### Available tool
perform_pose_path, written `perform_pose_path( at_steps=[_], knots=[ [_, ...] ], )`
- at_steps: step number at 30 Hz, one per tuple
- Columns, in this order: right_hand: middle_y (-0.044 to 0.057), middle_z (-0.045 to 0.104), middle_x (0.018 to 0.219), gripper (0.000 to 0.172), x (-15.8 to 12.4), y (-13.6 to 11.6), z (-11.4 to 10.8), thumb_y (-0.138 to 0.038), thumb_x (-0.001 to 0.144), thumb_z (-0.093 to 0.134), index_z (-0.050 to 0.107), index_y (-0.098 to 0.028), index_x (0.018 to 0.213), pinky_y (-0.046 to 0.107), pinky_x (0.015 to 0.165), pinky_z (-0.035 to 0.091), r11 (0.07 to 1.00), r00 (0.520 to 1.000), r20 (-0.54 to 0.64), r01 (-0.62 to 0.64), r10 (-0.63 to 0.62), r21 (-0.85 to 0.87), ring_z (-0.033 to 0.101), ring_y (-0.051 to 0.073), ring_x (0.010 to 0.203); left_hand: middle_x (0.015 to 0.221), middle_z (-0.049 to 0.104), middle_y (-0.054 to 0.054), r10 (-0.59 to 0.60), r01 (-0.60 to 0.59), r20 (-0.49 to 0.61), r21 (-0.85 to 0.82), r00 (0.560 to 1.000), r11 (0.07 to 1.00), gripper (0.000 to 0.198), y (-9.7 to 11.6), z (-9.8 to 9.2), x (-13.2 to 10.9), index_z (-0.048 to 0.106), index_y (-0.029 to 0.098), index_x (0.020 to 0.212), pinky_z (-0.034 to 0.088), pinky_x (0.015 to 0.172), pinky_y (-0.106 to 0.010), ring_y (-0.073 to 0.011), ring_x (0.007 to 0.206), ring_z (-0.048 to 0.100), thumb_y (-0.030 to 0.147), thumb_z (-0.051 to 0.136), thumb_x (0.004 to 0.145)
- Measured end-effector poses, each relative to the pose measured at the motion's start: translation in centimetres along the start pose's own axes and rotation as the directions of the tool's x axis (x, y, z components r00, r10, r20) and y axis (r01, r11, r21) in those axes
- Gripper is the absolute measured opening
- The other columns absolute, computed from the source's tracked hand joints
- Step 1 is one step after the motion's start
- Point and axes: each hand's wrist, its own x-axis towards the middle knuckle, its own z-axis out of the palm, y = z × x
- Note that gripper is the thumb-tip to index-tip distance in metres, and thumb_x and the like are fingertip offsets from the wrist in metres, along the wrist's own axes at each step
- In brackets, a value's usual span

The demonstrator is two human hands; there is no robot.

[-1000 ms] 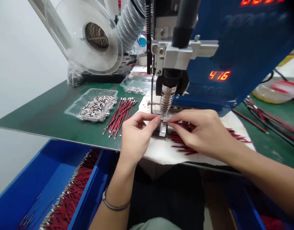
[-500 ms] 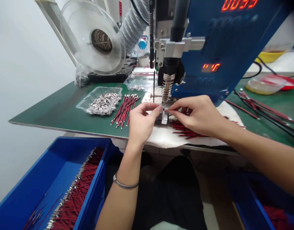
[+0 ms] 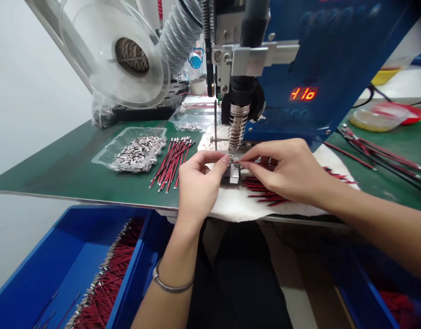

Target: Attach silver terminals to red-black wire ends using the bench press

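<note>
My left hand (image 3: 201, 185) is closed, thumb and forefinger pinched at the left side of a small metal fixture (image 3: 234, 173); what lies between the fingertips is too small to make out. From the right, my right hand (image 3: 287, 171) pinches a thin red wire (image 3: 236, 161) at the top of the fixture. Directly above both fingertips hangs a soldering head (image 3: 239, 121) with a coiled spring around its tip. Beneath my right hand, several red-and-black wires (image 3: 263, 188) lie on a white cloth (image 3: 241, 208).
Left on the green table (image 3: 52, 160) are a clear tray (image 3: 103, 155) of metal connectors and a bundle of wires with connectors (image 3: 172, 160). A blue bin (image 3: 76, 246) of wired connectors stands below. A fume-extractor hood (image 3: 90, 59) and a blue machine (image 3: 282, 119) rise behind.
The view has shifted slightly, and the machine's lower red display reads differently. Both hands keep their pinch at the fixture, with little visible movement.
</note>
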Motion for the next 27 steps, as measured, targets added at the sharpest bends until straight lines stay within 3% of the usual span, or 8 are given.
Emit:
perform_pose_path(
  at_steps=[23, 27],
  knots=[
    [0.003, 0.078, 0.076, 0.012, 0.11, 0.39, -0.02, -0.021, 0.092, 0.068, 0.080, -0.020, 0.088, 0.031, 0.060, 0.046, 0.999, 1.000, 0.015, 0.018, -0.019, 0.051, 0.066, 0.017, 0.061, 0.077, 0.071, -0.002, -0.001, 0.000, 0.006, 0.036, 1.000, 0.999, 0.015, 0.36, 0.05, -0.17, 0.074, 0.018, 0.082, 0.042, 0.056, -0.022, -0.0119, 0.065, 0.059, 0.032, 0.080, 0.082],
    [0.004, 0.079, 0.080, 0.014, 0.01, 0.41, 0.06, -0.023, 0.093, 0.067, 0.080, -0.020, 0.090, 0.033, 0.058, 0.046, 0.999, 1.000, 0.004, -0.004, 0.004, 0.050, 0.067, 0.018, 0.063, 0.078, 0.071, -0.001, -0.016, 0.016, 0.049, 0.008, 0.999, 1.000, 0.015, 0.55, 0.01, -0.02, 0.070, 0.018, 0.082, 0.042, 0.055, -0.022, -0.0111, 0.062, 0.059, 0.031, 0.079, 0.082]
  ],
)
